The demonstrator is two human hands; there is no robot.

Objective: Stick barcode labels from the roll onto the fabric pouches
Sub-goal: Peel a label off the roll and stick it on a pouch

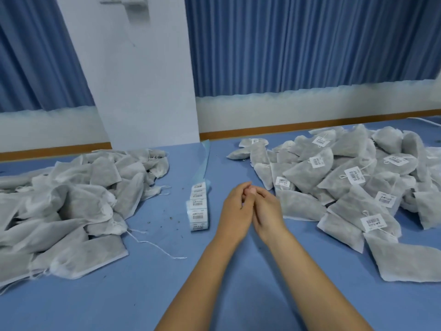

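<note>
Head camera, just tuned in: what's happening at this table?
A person is labelling fabric pouches. The left hand and right hand meet fingertip to fingertip over the blue table; whether they pinch a label is too small to tell. The label strip lies just left of them. The unlabelled pile sits left, the labelled pile right.

L hand & R hand meet at the fingertips over mid table; can't tell if they pinch anything. Label strip lies just left of them. Unlabelled pouch pile at left, barcoded pouch pile at right. Blue curtains at far side.
</note>
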